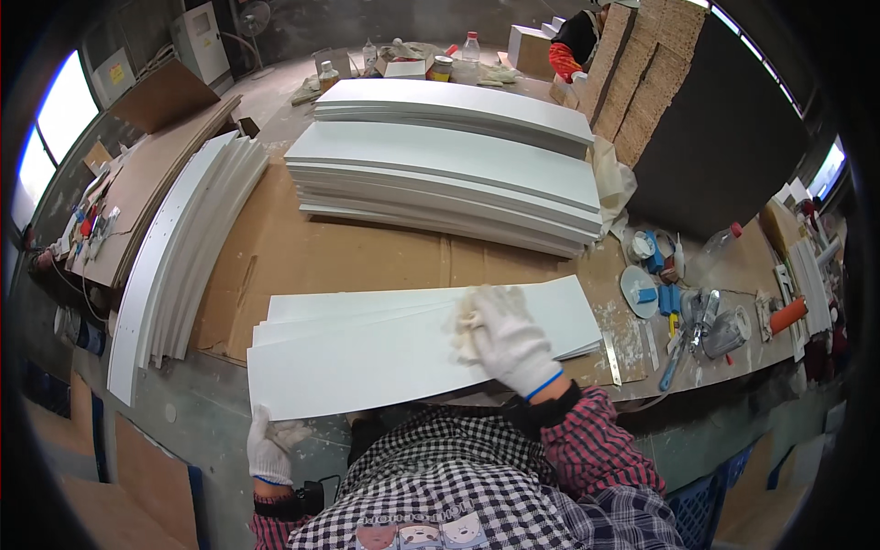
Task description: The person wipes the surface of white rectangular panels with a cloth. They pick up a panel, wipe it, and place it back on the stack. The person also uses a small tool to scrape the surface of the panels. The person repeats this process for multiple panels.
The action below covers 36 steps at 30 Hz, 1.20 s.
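Note:
A small stack of long white boards [367, 357] lies fanned out in front of me, its top board reaching past the table's front edge at the left. My right hand [515, 344], in a white knitted glove with a blue cuff, presses a crumpled cream cloth [468, 332] onto the top board, right of its middle. At that board's near left corner is my left hand [271, 447], also gloved. Its thumb lies at the corner and its fingers curl by the edge, gripping the board there.
Taller stacks of white boards [440, 170] stand behind, and more boards [174, 266] lie at the left. On the right are a putty knife [674, 362], a metal ruler [611, 358], a plastic bottle [715, 247] and a big dark panel [724, 128]. A co-worker's red sleeve [566, 60] shows at the back.

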Motion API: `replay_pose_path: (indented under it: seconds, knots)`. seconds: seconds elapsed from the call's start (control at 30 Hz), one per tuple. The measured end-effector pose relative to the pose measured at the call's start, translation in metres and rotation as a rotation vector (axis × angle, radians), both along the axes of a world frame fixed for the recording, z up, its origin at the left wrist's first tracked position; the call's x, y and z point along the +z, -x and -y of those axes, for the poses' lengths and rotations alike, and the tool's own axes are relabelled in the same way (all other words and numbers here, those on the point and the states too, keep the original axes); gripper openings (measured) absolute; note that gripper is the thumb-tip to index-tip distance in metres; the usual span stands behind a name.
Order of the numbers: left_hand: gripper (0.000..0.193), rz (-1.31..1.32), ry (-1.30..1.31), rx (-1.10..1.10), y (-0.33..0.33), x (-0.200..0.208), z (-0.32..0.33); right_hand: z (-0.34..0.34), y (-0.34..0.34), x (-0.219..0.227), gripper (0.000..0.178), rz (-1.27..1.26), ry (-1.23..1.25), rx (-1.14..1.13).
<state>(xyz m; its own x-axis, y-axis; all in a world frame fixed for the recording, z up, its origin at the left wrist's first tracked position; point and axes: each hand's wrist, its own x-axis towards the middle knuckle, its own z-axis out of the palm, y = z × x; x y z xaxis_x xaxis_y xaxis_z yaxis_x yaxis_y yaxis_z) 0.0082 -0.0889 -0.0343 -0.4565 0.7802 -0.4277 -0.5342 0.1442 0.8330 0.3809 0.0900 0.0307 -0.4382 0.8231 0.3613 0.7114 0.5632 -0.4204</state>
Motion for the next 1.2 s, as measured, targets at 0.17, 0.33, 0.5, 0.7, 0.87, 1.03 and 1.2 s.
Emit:
replay_pose_path:
  seconds: [0.17,0.33,0.5,0.7,0.87,1.03,1.2]
  knots:
    - [0.051,0.048,-0.027,-0.031,0.007,-0.01,0.008,-0.03,-0.093,-0.012,0.027,0.111,-0.163,-0.239]
    - [0.052,-0.037,0.042,0.018,-0.005,0.002,0.008,-0.033,-0.12,0.002,0.024,0.094,0.063,-0.367]
    - [0.053,-0.062,0.057,0.0,0.007,0.004,0.013,-0.033,-0.127,-0.009,0.026,0.135,0.027,-0.455]
    - [0.054,-0.966,0.132,0.15,0.036,-0.02,0.02,-0.029,-0.127,-0.015,0.033,0.039,0.022,-0.44]
    - [0.052,-1.591,-0.099,-0.054,0.037,-0.012,-0.002,-0.031,-0.138,-0.022,0.034,0.009,0.069,-0.463]
    - [0.044,-1.599,-0.316,-0.014,0.043,0.011,0.007,-0.029,-0.149,-0.017,0.034,-0.113,0.234,-0.444]
    - [0.043,-1.701,-0.499,-0.094,0.023,0.068,0.035,-0.025,-0.159,0.0,0.037,-0.167,0.413,-0.419]
